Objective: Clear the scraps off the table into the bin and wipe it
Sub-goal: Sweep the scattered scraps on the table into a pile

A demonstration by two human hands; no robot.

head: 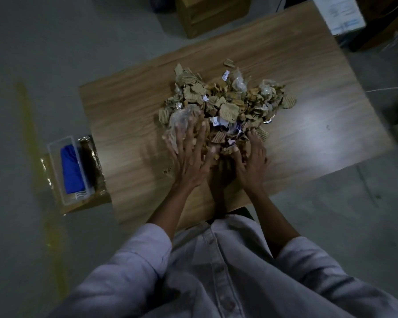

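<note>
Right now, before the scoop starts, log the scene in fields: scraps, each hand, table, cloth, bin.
scraps: one heap of cardboard, paper and plastic mid-table; a stray piece just beyond it
left hand: fingers spread flat on the heap's near-left side
right hand: fingertips among the near-edge scraps, grip unclear
table: wood-grain
blue cloth: in a clear tub left of the table
bin: not identifiable

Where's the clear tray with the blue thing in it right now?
Head view, lower left: the clear tray sits just off the left edge of the table, on a cardboard box, well left of the left hand on the scrap pile.
</note>
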